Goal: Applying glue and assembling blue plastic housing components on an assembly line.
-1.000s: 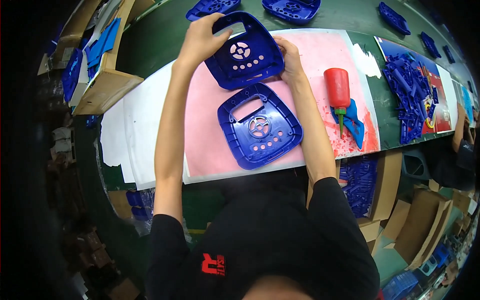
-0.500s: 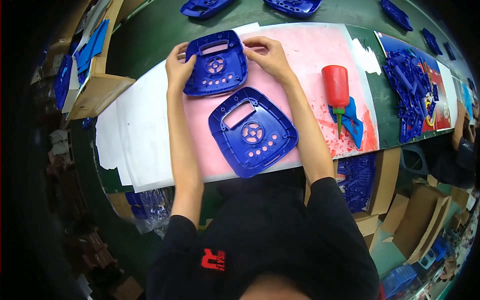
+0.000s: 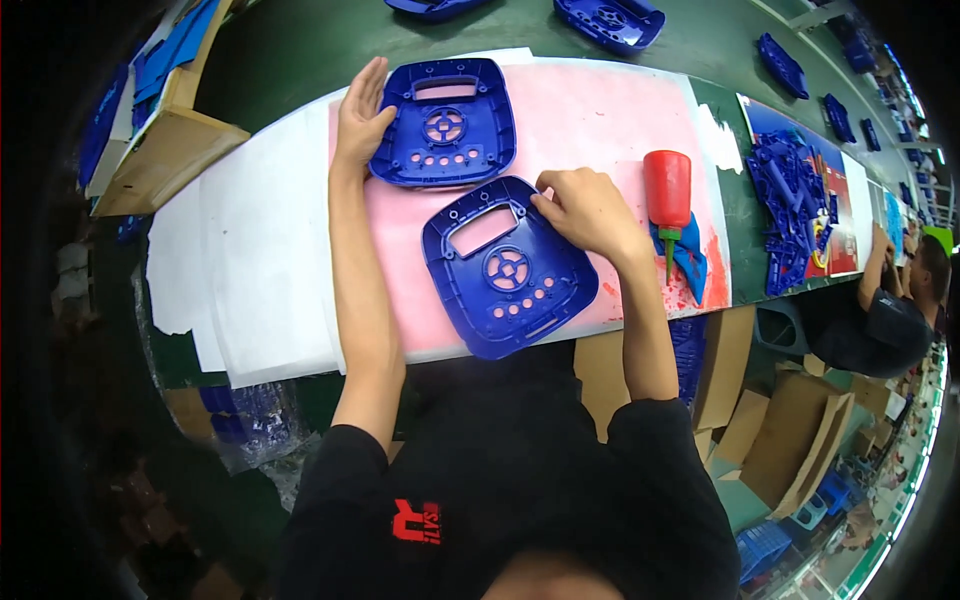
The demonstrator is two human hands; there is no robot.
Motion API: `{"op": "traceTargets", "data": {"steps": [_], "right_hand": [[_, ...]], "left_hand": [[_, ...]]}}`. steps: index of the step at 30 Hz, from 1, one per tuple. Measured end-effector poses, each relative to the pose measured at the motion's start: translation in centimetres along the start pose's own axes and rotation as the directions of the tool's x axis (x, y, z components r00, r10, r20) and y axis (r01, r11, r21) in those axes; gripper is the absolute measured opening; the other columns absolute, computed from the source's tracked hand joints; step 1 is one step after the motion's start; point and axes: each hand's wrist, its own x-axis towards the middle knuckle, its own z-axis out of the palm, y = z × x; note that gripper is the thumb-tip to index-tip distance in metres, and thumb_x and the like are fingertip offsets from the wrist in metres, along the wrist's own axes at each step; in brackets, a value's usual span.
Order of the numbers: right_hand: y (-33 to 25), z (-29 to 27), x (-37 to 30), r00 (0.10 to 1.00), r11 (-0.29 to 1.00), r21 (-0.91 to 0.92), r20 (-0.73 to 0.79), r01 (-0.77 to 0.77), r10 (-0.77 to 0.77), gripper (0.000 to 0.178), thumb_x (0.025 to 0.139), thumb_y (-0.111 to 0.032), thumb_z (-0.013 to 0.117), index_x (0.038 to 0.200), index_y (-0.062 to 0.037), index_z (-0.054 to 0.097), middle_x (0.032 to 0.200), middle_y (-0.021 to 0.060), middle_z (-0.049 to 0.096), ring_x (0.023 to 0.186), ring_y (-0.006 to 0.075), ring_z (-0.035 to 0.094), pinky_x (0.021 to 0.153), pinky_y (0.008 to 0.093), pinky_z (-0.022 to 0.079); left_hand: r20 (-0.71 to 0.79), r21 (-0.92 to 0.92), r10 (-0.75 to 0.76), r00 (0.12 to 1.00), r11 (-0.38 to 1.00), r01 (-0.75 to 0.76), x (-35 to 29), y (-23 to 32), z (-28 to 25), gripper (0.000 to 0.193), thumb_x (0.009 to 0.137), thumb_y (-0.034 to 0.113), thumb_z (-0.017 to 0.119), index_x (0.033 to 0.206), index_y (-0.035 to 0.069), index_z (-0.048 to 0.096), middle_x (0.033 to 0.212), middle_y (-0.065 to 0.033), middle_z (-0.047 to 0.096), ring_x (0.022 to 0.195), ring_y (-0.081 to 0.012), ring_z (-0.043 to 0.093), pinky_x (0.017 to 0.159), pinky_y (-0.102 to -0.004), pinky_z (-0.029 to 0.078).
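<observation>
Two blue plastic housings lie inner side up on the pink sheet, each with a rectangular window, a round grille and a row of holes. At the far housing point(image 3: 485, 115), my left hand point(image 3: 358, 130) has its fingers stretched out and its thumb against the left edge. My right hand point(image 3: 598, 215) is closed on the upper right rim of the near housing point(image 3: 552, 262), which sits at a slant; some fingertips are hidden. To the right, a red squeeze bottle point(image 3: 667, 188) with a green nozzle lies partly over a blue piece point(image 3: 692, 262).
White paper point(image 3: 260, 250) extends left of the pink sheet point(image 3: 590, 110), beside a wooden stand point(image 3: 165, 165). Small blue parts point(image 3: 790, 195) are heaped on the right. More blue housings point(image 3: 612, 22) lie along the far green surface. Another person point(image 3: 890, 315) works at far right.
My right hand has left the far housing and come nearer, onto the near housing's rim. My left hand's fingers have straightened beside the far housing. The view has shifted slightly.
</observation>
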Motion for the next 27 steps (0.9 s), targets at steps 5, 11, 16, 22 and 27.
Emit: {"op": "traceTargets", "data": {"steps": [5,11,16,22,27], "right_hand": [[0.1,-0.3,-3.6,0.983,0.963,0.225,-0.074,-0.150,0.171,0.020,0.081,-0.016,0.055,0.082,0.0034,0.061,0.074,0.0250,0.060,0.073,0.0402,0.061,0.067,0.0446,0.048],[3.1,-5.2,-6.5,0.844,0.921,0.037,-0.386,-0.388,0.371,0.039,0.084,-0.036,0.059,0.095,0.0006,0.064,0.070,0.0186,0.063,0.069,0.0328,0.064,0.063,0.0401,0.049],[8.2,-5.4,-5.8,0.788,0.750,-0.262,-0.318,-0.607,0.526,0.070,0.074,-0.060,0.060,0.092,0.0076,0.061,0.073,0.0210,0.064,0.070,0.0366,0.065,0.065,0.0415,0.051],[8.1,-6.2,-5.0,0.824,0.763,-0.312,-0.184,-0.566,0.536,0.071,0.069,-0.062,0.063,0.083,0.0070,0.066,0.075,0.0242,0.065,0.071,0.0359,0.065,0.068,0.0400,0.051],[8.8,-8.9,-5.8,0.812,0.809,0.201,-0.093,-0.552,0.576,0.052,0.078,-0.049,0.065,0.085,0.0025,0.067,0.071,0.0107,0.066,0.066,0.0165,0.064,0.064,0.0304,0.050]], "left_hand": [[0.034,-0.073,-0.042,0.999,0.996,0.045,0.0,0.1,0.7,0.048,0.075,-0.009,0.053,0.123,-0.004,0.049,0.123,-0.0158,0.054,0.117,-0.0227,0.050,0.103,-0.0325,0.036],[0.032,0.125,-0.012,0.999,0.992,0.008,-0.1,-0.1,3.5,0.044,0.077,-0.007,0.055,0.120,-0.001,0.053,0.121,-0.0135,0.056,0.110,-0.0190,0.054,0.096,-0.0296,0.042],[0.092,0.096,0.019,0.996,0.995,-0.028,0.3,-1.0,4.5,0.045,0.076,-0.010,0.051,0.121,-0.001,0.053,0.120,-0.0099,0.057,0.112,-0.0170,0.054,0.096,-0.0276,0.042],[0.082,0.116,-0.067,0.994,0.992,0.057,-0.4,-1.2,4.4,0.043,0.077,-0.008,0.051,0.119,0.002,0.056,0.113,-0.0080,0.060,0.103,-0.0142,0.056,0.091,-0.0265,0.044],[0.061,0.190,-0.126,0.990,0.975,0.112,-0.8,0.2,4.2,0.042,0.077,-0.005,0.051,0.118,0.004,0.057,0.111,-0.0085,0.060,0.101,-0.0154,0.057,0.090,-0.0275,0.046]]}}
